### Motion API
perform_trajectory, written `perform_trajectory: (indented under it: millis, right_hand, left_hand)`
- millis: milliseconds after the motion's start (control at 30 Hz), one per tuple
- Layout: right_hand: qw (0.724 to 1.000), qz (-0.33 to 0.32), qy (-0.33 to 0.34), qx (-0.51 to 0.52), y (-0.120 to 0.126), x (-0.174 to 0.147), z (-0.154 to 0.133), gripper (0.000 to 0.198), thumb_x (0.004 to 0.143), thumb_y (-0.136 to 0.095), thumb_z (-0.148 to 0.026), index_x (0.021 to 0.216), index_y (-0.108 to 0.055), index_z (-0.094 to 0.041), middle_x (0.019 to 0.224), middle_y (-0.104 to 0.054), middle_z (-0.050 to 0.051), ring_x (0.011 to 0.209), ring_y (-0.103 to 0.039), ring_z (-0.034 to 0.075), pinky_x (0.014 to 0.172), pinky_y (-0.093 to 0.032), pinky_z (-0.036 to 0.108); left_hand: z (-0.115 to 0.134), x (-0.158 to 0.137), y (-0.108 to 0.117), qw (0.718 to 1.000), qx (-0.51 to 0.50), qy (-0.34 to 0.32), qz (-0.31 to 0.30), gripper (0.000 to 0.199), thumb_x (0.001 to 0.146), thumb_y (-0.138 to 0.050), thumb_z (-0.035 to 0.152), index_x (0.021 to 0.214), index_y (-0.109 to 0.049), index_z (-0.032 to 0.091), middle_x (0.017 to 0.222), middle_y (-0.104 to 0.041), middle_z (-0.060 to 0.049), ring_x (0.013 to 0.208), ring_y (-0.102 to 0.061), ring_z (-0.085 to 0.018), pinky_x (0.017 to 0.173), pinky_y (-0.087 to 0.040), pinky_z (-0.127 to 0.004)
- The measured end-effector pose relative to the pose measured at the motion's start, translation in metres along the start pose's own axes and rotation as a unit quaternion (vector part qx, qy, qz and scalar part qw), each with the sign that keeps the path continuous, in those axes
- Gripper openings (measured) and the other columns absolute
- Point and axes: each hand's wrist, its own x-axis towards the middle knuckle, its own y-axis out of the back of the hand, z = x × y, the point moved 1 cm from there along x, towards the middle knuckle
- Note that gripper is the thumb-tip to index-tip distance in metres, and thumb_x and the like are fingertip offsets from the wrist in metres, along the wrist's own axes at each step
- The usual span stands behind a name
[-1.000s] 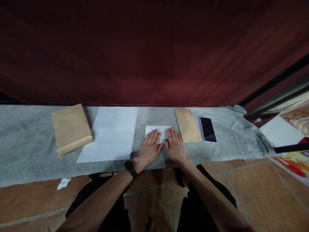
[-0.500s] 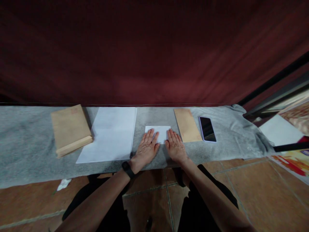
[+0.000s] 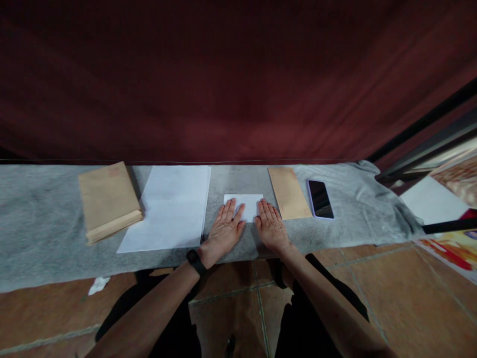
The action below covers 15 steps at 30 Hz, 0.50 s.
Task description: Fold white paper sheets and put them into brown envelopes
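A small white piece of paper, apparently folded, lies flat on the grey cloth in front of me. My left hand rests palm down over its left end, fingers stretched out. Over the right end lies my right hand, also flat with straight fingers. The paper's lower corners are hidden beneath the hands. Just right of my right hand is a single brown envelope. To the left of my left hand sits a stack of large white paper sheets.
A bundle of brown envelopes overlaps the paper stack's left edge. Beyond the single envelope lies a phone with a dark screen. A dark red curtain hangs behind the cloth-covered surface. White scrap lies on the tiled floor.
My left hand has shifted very slightly to the left. Otherwise the hands and the paper stay in place.
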Motion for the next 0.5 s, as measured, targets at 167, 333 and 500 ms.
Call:
perform_trajectory:
  millis: [167,333,500]
  right_hand:
    - [1.000,0.005,0.001,-0.005,0.0008,-0.0002,-0.0004,0.054,0.105,-0.033,-0.029,0.153,-0.038,-0.005,0.159,-0.040,0.017,0.145,-0.040,0.028,0.119,-0.031,0.045]
    - [1.000,0.008,0.002,0.002,0.0004,-0.0003,-0.0004,0.054,0.104,-0.034,-0.029,0.153,-0.038,-0.007,0.158,-0.041,0.016,0.144,-0.041,0.028,0.119,-0.031,0.045]
    - [1.000,0.006,0.001,0.006,0.0004,-0.0006,-0.0002,0.055,0.104,-0.034,-0.029,0.154,-0.036,-0.007,0.159,-0.040,0.017,0.146,-0.039,0.028,0.119,-0.031,0.046]
  left_hand:
    - [0.0000,0.0001,0.0006,1.000,0.003,0.003,0.004,0.057,0.102,-0.040,0.035,0.155,-0.036,0.015,0.164,-0.027,-0.018,0.152,-0.026,-0.030,0.123,-0.027,-0.049]
    - [0.0003,0.0008,0.0031,1.000,0.007,0.001,0.011,0.056,0.102,-0.041,0.036,0.154,-0.038,0.016,0.163,-0.030,-0.017,0.152,-0.027,-0.030,0.123,-0.025,-0.050]
    - [0.0035,0.0056,0.0021,1.000,0.008,0.016,0.011,0.056,0.102,-0.040,0.036,0.153,-0.040,0.015,0.163,-0.031,-0.017,0.151,-0.028,-0.030,0.125,-0.023,-0.049]
